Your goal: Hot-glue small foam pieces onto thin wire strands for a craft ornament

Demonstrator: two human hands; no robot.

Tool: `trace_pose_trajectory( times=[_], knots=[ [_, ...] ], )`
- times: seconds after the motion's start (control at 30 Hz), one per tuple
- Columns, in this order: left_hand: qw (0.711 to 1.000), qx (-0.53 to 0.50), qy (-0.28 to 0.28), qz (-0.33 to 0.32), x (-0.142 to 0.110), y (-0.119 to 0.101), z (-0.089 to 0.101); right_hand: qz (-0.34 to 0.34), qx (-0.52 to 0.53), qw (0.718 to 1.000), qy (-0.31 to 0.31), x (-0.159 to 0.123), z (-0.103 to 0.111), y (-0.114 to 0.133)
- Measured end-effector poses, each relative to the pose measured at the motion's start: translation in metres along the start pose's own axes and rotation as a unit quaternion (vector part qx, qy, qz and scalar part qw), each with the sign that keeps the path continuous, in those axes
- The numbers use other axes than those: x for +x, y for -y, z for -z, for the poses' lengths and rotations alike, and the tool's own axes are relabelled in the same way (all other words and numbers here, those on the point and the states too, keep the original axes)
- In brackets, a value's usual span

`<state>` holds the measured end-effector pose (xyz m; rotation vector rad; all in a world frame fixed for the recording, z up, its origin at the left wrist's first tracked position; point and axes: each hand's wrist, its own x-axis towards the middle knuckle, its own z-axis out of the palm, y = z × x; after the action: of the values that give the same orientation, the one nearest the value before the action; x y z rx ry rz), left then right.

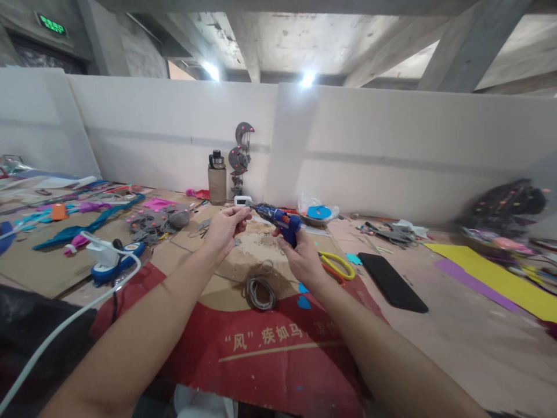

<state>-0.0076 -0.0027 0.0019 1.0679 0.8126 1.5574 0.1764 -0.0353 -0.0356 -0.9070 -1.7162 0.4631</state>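
- Gripping a dark blue plastic glue gun (273,213) at the centre of the frame, the right hand (300,252) has its fingers wrapped round the handle; the nozzle points left.
- Thumb and forefinger of the left hand (226,232) are pressed together right by that nozzle; whether something small sits between them is too fine to tell.
- If the gun is hot, which does not show, a slip of either hand could burn those fingertips, since they sit so near the tip.
- Below the hands, at lower centre, a loose coil of thin grey cord (261,303) lies on a red and tan printed cardboard sheet (278,371); dripping glue could stick its turns together, and a trailing strand could catch on a wrist.
- Beside the right forearm lie small bright blue paper hearts (303,302), which a sleeveless arm brushing past could scatter, and scissors with yellow and orange looped handles (347,265), easily nudged.
- A black rectangular phone (394,283), right of centre on the pinkish table (470,348), could be knocked by a wide elbow swing.
- At lower left, a thick white cable (61,330) hangs near the left forearm; snagging it could tug the blue and white power strip (134,251).
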Motion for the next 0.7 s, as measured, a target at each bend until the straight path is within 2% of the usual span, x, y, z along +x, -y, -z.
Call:
trace_pose_trajectory(
  times=[0.13,0.2,0.43,0.7],
  knots=[
    [0.997,0.051,-0.02,-0.061,-0.001,0.002,-0.001,0.015,-0.012,1.0,0.0,0.001,0.002,0.001],
    [0.996,0.053,-0.03,-0.071,-0.002,0.001,-0.002,0.022,-0.012,1.0,0.0,0.001,0.002,0.003],
    [0.996,-0.075,-0.021,0.033,-0.003,-0.008,-0.003,0.006,0.037,0.999,-0.021,0.0,0.001,0.004],
    [0.991,-0.118,-0.001,0.067,-0.003,-0.009,-0.003,0.005,0.058,0.998,-0.019,0.0,0.0,-0.001]
  ],
)
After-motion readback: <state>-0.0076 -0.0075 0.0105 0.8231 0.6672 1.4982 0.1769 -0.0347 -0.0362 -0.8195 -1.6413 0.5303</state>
